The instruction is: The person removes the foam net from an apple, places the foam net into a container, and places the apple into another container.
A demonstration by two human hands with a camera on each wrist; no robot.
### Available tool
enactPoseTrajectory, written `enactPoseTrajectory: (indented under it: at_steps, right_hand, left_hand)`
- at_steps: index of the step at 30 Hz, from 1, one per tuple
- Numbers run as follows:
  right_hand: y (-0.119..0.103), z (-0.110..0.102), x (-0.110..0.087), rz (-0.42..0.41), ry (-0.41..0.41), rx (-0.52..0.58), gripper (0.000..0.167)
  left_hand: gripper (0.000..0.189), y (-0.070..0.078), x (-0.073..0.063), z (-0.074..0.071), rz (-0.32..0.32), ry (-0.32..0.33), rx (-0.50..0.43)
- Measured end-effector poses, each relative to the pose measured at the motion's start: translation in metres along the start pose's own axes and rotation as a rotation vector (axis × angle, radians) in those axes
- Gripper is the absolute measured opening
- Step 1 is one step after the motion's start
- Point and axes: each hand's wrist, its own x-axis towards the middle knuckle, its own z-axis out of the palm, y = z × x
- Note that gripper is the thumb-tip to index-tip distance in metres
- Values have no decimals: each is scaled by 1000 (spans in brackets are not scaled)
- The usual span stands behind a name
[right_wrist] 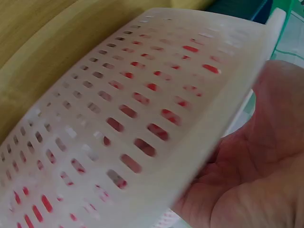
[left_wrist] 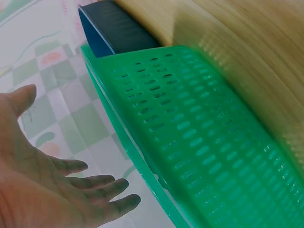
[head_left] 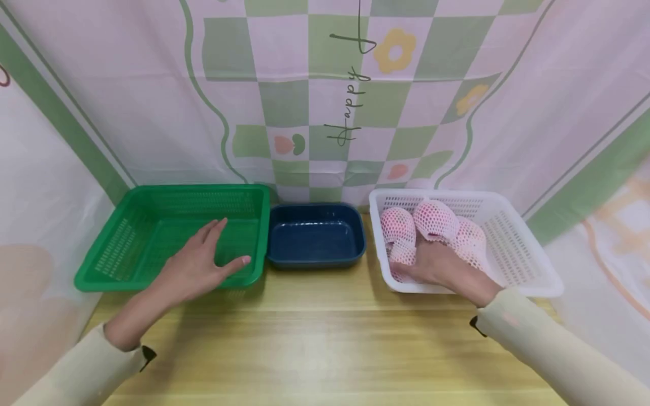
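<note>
In the head view my left hand (head_left: 195,264) hovers over the near side of the green basket (head_left: 87,280), fingers spread and holding nothing. The left wrist view shows the same hand (left_wrist: 61,185) beside that basket's rim, palm visible. My right hand (head_left: 437,265) reaches down into the white basket (head_left: 528,265) at the right. Several round pink-red fruits in white foam nets lie there, among them one fruit (head_left: 435,219) just beyond the hand and another (head_left: 398,224) at its left. The right fingertips are hidden among them, so I cannot tell whether they grip one.
Between the two baskets stands a dark blue rectangular tray (head_left: 316,264), with bare bottom showing. All three stand on a wooden table (head_left: 325,338), against a checked green and white cloth (head_left: 332,101) that hangs behind and at the sides.
</note>
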Motion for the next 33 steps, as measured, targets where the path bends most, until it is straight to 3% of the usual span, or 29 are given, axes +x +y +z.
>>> enactPoseTrajectory:
  at_steps: [8, 15, 17, 19, 24, 29, 33]
  right_hand:
    - [1, 4, 6, 15, -71, -3, 117]
    - [-3, 10, 13, -3, 36, 90, 127]
    - [-3, 9, 12, -2, 32, 120, 124]
    - [-3, 6, 10, 6, 12, 138, 113]
    - [-5, -9, 0, 38, -28, 92, 55]
    - [-12, -29, -13, 72, -27, 84, 54]
    - [-19, -42, -21, 49, 13, 58, 64]
  left_hand:
    - [109, 4, -6, 0, 15, -1, -6]
    - [109, 8, -9, 2, 24, -11, -26]
    - [110, 9, -9, 3, 26, -12, -28]
    - [110, 10, -10, 3, 27, -15, -29]
    - [110, 11, -10, 4, 28, -19, -31]
    - [112, 12, -11, 5, 27, -19, -30]
    - [111, 13, -12, 6, 30, -22, -40]
